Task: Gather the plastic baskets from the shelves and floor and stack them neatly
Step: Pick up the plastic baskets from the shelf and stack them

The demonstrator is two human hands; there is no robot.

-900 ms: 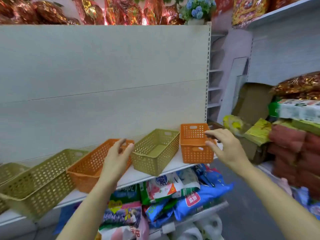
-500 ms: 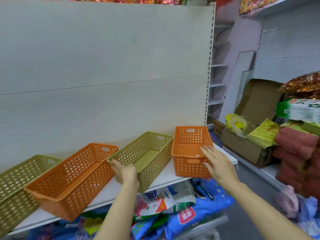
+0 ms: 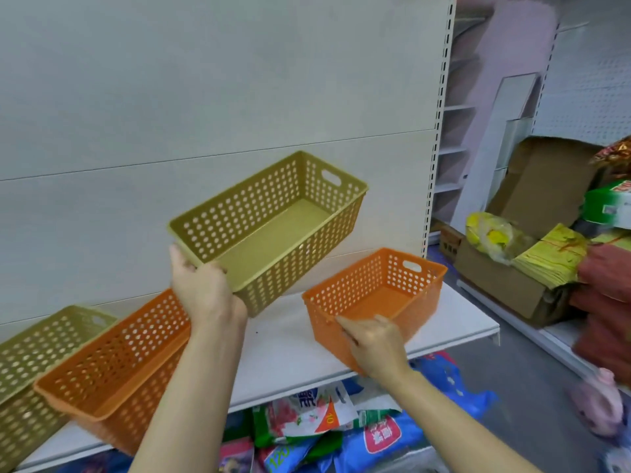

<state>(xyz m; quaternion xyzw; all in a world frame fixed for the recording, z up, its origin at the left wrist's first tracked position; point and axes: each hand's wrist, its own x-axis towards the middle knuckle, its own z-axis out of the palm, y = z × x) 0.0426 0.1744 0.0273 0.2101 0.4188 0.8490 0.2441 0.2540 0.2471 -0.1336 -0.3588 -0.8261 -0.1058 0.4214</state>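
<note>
Perforated olive basket [image 3: 273, 230]; orange basket [image 3: 379, 298]

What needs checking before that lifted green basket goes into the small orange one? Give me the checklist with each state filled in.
1. Left hand grips the lifted green basket at its near end: ok.
2. Green basket clear of the shelf: ok, it hangs tilted above it.
3. Right hand steadies the small orange basket at its near rim: ok.
4. Small orange basket empty: ok, bare floor visible.
5. Fit: not ok, the green basket looks longer than the small orange one; the long orange basket seems a likelier match.
6. Small orange basket fully supported: cannot tell, its near corner seems to overhang the shelf edge.
</note>
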